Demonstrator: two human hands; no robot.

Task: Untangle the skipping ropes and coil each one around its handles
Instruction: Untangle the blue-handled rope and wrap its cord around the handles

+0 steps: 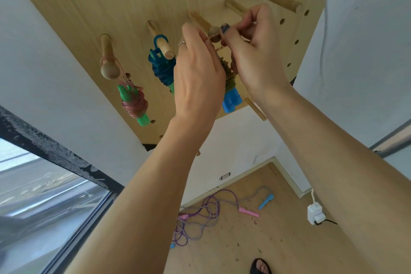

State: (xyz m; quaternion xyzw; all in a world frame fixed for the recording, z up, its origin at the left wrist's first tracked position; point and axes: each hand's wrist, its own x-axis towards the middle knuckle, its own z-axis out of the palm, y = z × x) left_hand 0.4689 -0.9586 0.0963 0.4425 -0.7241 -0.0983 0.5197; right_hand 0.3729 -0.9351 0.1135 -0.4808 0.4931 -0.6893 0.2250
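You're on the hang step: both hands pinch the thin loop of the olive rope bundle (229, 73), left hand (198, 78) and right hand (255, 55) at the middle peg (213, 32) of the pegboard (155, 2). Next: seat that loop over the peg tip. Left of that peg hang the blue bundle (161, 66) and pink bundle (133, 101). Below it, tangled purple ropes (200, 216) on the floor remain.

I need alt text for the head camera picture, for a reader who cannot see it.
Both hands, left hand and right hand, pinch a thin loop at a wooden peg on a pale wooden pegboard, hanging an olive coiled rope with blue handles. Two coiled ropes hang on pegs to its left; tangled purple ropes lie on the wooden floor.
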